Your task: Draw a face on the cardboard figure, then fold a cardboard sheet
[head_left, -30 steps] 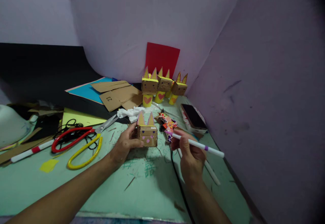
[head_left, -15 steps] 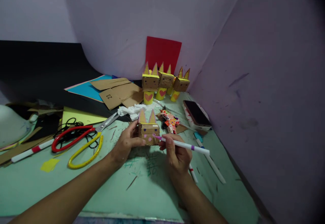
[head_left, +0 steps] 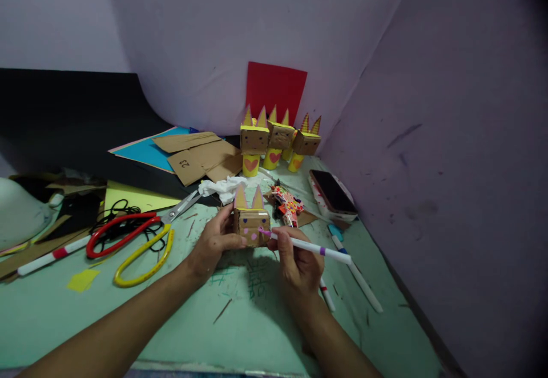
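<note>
A small cardboard box (head_left: 252, 222) with two pointed ears, dark eye marks and pink spots is held just above the table. My left hand (head_left: 214, 244) grips its left side, thumb across the lower front. In my right hand (head_left: 297, 255) is a white marker (head_left: 319, 248) with a purple band; its purple tip meets the right part of the box's front. The fingers of my right hand are pinched round the marker near the tip and lie close to the box's lower right corner.
Large scissors (head_left: 143, 235) lie left beside black cord. Several eared cardboard figures (head_left: 254, 140) stand at the back before a red sheet (head_left: 276, 89). A phone (head_left: 331, 190) and capped marker (head_left: 357, 278) lie right. White tissue (head_left: 222, 188) and cardboard pieces (head_left: 205, 155) sit behind the box.
The marker's rear end has shifted very slightly left and down. Both hands keep their hold, and the box is almost where it was.
</note>
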Motion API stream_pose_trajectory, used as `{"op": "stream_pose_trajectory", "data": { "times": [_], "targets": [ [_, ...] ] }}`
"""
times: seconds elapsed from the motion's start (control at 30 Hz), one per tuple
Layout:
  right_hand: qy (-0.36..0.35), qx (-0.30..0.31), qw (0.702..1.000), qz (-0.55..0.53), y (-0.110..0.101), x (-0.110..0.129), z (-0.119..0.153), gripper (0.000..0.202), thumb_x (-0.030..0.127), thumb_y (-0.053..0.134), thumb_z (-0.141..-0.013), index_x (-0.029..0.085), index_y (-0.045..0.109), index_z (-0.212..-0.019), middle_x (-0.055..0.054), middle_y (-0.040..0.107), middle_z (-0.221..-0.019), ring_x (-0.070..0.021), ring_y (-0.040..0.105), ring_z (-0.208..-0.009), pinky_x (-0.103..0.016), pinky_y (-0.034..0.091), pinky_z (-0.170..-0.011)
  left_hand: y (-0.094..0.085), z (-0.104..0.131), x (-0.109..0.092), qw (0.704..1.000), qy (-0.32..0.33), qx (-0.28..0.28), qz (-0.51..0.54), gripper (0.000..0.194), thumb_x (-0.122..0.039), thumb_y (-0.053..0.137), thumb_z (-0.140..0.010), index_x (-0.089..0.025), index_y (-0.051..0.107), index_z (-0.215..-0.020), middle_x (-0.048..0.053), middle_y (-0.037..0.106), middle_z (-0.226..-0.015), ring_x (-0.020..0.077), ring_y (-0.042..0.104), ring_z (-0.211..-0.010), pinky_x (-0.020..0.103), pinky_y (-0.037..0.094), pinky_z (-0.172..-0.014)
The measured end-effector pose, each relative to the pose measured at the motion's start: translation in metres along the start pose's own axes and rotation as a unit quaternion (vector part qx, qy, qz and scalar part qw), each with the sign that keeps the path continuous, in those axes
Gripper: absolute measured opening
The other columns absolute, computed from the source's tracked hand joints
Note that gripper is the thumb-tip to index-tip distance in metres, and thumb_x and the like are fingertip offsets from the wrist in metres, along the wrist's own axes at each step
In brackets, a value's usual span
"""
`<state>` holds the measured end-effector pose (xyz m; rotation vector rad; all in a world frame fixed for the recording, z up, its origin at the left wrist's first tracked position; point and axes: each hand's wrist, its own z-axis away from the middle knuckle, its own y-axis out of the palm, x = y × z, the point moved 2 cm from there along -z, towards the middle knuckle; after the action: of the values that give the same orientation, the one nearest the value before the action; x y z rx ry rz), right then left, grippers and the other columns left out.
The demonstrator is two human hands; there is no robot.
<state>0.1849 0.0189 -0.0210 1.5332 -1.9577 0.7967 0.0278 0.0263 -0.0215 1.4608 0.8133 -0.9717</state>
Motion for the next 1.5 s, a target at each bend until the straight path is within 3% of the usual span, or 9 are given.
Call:
{"op": "stream_pose_trajectory", "data": {
  "times": [0.13,0.37,0.87,1.0,1.13,1.2,1.3,1.43,1.5],
  "targets": [
    [0.0,-0.021,1.0,-0.004,-0.001,0.0,0.0,0.018,0.019,0.052,-0.092,0.021,0.067,-0.084,0.0,0.069,-0.069,-0.0151,0.066,-0.062,-0.026,0.052,-0.057,0.001,-0.001,-0.001,1.0,0.002,0.002,0.007,0.072,-0.01,0.068,-0.056,-0.018,0.05,-0.125,0.007,0.069,-0.115,0.0279,0.06,-0.109,0.036,0.047,-0.092],
    [-0.014,0.016,0.999,0.026,-0.001,0.001,-0.001,0.018,0.02,0.051,-0.092,0.02,0.069,-0.087,-0.003,0.071,-0.074,-0.0173,0.068,-0.068,-0.028,0.054,-0.06,0.001,0.0,-0.001,1.0,0.001,0.002,0.004,0.073,-0.01,0.069,-0.055,-0.019,0.051,-0.125,0.006,0.069,-0.116,0.0289,0.06,-0.111,0.038,0.047,-0.094],
    [-0.022,-0.004,0.999,0.026,-0.005,0.005,-0.006,0.015,0.019,0.054,-0.089,0.02,0.067,-0.08,-0.002,0.069,-0.07,-0.0156,0.065,-0.063,-0.027,0.05,-0.058,0.004,0.003,-0.004,1.0,-0.014,-0.024,-0.002,0.075,-0.012,0.071,-0.055,-0.017,0.049,-0.127,0.007,0.069,-0.114,0.0278,0.062,-0.107,0.035,0.05,-0.09],
    [0.038,-0.095,0.995,0.01,-0.029,0.011,-0.017,0.017,0.023,0.049,-0.093,0.021,0.065,-0.096,0.003,0.062,-0.064,-0.012,0.061,-0.057,-0.025,0.051,-0.056,0.003,0.005,-0.01,0.996,-0.02,-0.081,-0.004,0.077,-0.015,0.073,-0.055,-0.018,0.049,-0.128,0.006,0.069,-0.113,0.0276,0.063,-0.107,0.035,0.051,-0.09],
    [0.125,-0.203,0.971,0.031,-0.079,0.009,-0.029,0.015,0.029,0.056,-0.088,0.022,0.066,-0.097,0.003,0.063,-0.066,-0.0123,0.062,-0.06,-0.025,0.051,-0.059,0.0,0.007,-0.019,0.992,0.011,-0.111,-0.054,0.08,-0.019,0.077,-0.054,-0.02,0.049,-0.129,0.008,0.063,-0.123,0.0334,0.056,-0.117,0.045,0.044,-0.1],
    [0.153,-0.184,0.969,0.058,-0.102,0.003,-0.032,0.014,0.032,0.06,-0.084,0.022,0.066,-0.092,0.002,0.065,-0.07,-0.0144,0.063,-0.064,-0.029,0.052,-0.063,-0.002,0.006,-0.022,0.988,0.019,-0.135,-0.072,0.078,-0.019,0.077,-0.055,-0.022,0.05,-0.128,0.009,0.06,-0.128,0.0345,0.053,-0.119,0.047,0.04,-0.104],
    [0.163,-0.106,0.974,0.119,-0.126,-0.005,-0.027,0.017,0.033,0.062,-0.082,0.023,0.064,-0.096,-0.001,0.068,-0.081,-0.0182,0.065,-0.076,-0.033,0.051,-0.071,-0.003,0.005,-0.025,0.981,0.033,-0.154,-0.113,0.074,-0.019,0.077,-0.056,-0.021,0.051,-0.125,0.01,0.06,-0.125,0.0347,0.056,-0.115,0.048,0.043,-0.101],
    [0.166,0.033,0.961,0.22,-0.133,-0.008,-0.015,0.019,0.032,0.059,-0.086,0.024,0.06,-0.103,-0.004,0.069,-0.098,-0.0214,0.065,-0.089,-0.036,0.049,-0.077,-0.004,0.001,-0.026,0.961,0.04,-0.171,-0.213,0.072,-0.023,0.08,-0.059,-0.02,0.048,-0.124,0.013,0.059,-0.125,0.0333,0.058,-0.113,0.049,0.044,-0.1],
    [0.173,0.046,0.952,0.248,-0.136,-0.008,-0.011,0.019,0.033,0.056,-0.088,0.025,0.059,-0.105,-0.005,0.069,-0.099,-0.022,0.065,-0.09,-0.036,0.049,-0.078,-0.005,-0.001,-0.024,0.958,0.032,-0.178,-0.223,0.074,-0.023,0.08,-0.06,-0.02,0.046,-0.125,0.013,0.056,-0.13,0.032,0.057,-0.116,0.049,0.041,-0.103]
  ]
}}
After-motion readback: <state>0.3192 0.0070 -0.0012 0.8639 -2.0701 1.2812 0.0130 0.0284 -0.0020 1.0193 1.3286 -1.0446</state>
